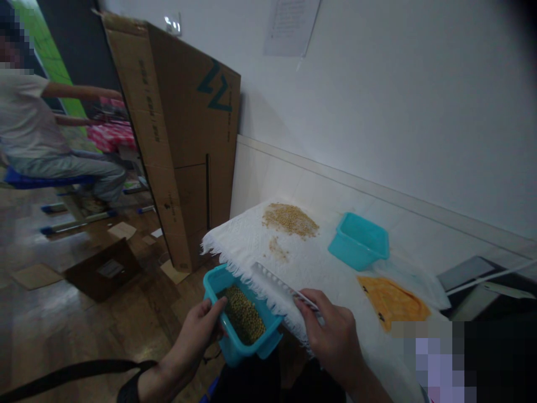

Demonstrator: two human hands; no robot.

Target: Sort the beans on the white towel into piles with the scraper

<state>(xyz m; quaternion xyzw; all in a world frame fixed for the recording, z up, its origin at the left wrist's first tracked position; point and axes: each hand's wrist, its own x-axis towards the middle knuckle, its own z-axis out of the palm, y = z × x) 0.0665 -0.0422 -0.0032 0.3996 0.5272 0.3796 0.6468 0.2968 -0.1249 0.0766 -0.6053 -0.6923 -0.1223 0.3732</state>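
Note:
My left hand (pixel 195 327) grips the near left rim of a turquoise plastic bin (pixel 232 347), thumb over the edge. Small yellowish-green beans (pixel 241 310) cover its bottom. The bin hangs just below the fringed edge of a white tablecloth (pixel 235 229). In my right hand (pixel 329 324) is a long, flat, ruler-like strip (pixel 274 282) with a row of light marks or holes along it. Its far end lies over the cloth's edge, beside the bin. Farther back on the cloth, a spread of tan beans (pixel 291 219) lies loose, with a smaller scatter (pixel 277 249) nearer me.
A second turquoise bin (pixel 361 240) stands on the cloth at right, next to a clear lid (pixel 419 282) and an orange cloth-like piece (pixel 392 302). A tall cardboard box (pixel 188 145) leans left of the table. Cardboard scraps (pixel 103 268) litter the floor. Another person (pixel 37 123) sits at far left.

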